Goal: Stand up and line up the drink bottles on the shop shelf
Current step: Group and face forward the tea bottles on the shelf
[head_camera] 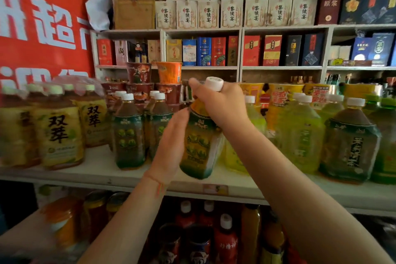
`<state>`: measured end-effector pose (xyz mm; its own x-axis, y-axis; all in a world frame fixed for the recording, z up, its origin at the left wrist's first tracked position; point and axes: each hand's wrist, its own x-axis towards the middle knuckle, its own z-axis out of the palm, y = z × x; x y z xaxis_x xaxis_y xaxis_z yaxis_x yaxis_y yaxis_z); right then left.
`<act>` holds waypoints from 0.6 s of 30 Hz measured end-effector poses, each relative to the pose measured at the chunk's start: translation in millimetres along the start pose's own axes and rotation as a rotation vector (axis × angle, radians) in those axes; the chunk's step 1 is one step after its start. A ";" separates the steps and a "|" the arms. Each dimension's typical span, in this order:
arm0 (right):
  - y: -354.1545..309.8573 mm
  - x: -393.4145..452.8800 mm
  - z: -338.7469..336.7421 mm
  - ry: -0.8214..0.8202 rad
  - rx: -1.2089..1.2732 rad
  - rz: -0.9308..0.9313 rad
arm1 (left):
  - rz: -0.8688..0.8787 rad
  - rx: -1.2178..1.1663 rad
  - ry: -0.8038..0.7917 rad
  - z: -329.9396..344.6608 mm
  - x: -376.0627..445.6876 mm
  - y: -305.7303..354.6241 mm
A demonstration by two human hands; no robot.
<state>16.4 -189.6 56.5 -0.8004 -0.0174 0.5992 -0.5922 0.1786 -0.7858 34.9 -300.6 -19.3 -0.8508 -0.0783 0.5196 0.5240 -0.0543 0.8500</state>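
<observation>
The tilted tea bottle is gripped at the neck by the right hand and steadied at nine o'clock by the flat-fingered left hand, evidently for uprighting on the shelf.

yellow-label bottles at left blurred, dark bottle label unreadable, green bottle cut by right edge
</observation>
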 end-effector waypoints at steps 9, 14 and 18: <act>19.5 26.5 108.7 0.033 0.038 0.126 | 0.365 0.995 0.260 -86.3 7.8 -37.7; 37.8 28.7 128.8 -0.034 -0.155 0.102 | 0.485 1.241 0.370 -114.1 18.6 -51.8; 44.4 24.8 129.0 -0.059 -0.217 0.043 | 0.491 1.310 0.365 -132.8 30.8 -51.9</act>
<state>-41.8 -309.0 16.7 -0.8325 -0.0611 0.5507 -0.5282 0.3877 -0.7555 -13.4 -432.4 -59.0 -0.4368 -0.0764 0.8963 0.1734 0.9705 0.1673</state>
